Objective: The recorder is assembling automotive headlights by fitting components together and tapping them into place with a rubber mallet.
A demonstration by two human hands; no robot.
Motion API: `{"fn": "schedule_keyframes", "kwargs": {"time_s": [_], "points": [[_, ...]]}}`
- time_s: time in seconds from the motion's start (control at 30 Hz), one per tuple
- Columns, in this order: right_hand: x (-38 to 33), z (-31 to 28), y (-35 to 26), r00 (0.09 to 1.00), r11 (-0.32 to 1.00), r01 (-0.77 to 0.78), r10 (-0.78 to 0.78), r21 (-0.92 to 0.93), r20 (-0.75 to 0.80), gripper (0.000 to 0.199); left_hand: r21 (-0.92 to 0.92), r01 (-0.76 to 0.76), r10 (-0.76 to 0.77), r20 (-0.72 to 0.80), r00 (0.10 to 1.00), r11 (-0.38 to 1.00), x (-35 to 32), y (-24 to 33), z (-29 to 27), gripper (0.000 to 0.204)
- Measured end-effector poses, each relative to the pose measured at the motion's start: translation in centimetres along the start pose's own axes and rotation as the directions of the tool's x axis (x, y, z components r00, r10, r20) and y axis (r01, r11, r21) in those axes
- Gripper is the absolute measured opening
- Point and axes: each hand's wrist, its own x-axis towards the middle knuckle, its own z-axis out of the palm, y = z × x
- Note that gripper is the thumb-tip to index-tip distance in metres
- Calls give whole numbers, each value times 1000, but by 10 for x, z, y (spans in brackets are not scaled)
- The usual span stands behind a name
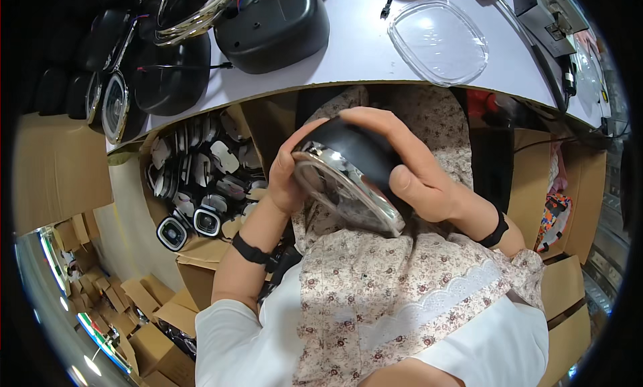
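Between my hands, above my lap, is a black lamp (365,149) with a rounded back, a chrome rim and a clear front. It is tilted, with the clear side facing down toward me. My left hand (289,176) is wrapped round its left edge, fingers over the top. On the other side my right hand (418,162) spans the black back, its thumb apart from the fingers and pressed near the rim. Beyond them on the white table (358,48) lies a clear rounded lens cover (440,42). A similar black housing (274,32) with wires sits to its left.
Several more lamps, one with its clear face showing (115,105), crowd the table's left end. Below it, a cardboard box (258,129) holds many small white and black parts. A metal device (552,18) with cables is at the right, above open boxes (583,199).
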Motion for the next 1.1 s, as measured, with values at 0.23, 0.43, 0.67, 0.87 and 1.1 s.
{"fn": "schedule_keyframes", "kwargs": {"time_s": [0.23, 0.43, 0.67, 0.87, 1.1], "points": [[2, 2, -2, 1000, 981, -15, 12, 196, 13, 91, -392, 114, -52, 165, 985, 913, 14, 3, 5, 88], [0, -2, -1, 999, 998, 1, -3, 63, 38, 93, -775, 427, -431, 222, 875, 467, 8, 30, 17, 101], [1, -5, -3, 998, 997, 18, -14, -72, 56, 101, -655, 502, -435, 280, 856, 565, 6, 31, 30, 83], [23, -12, -2, 982, 978, 151, -132, -144, 133, 122, -523, 733, -463, 568, 680, 435, 28, 1, 20, 64], [5, 0, 10, 1000, 942, 24, -23, -334, 9, 92, 96, 450, -460, 195, 866, 888, -6, 14, -11, 81]]}}
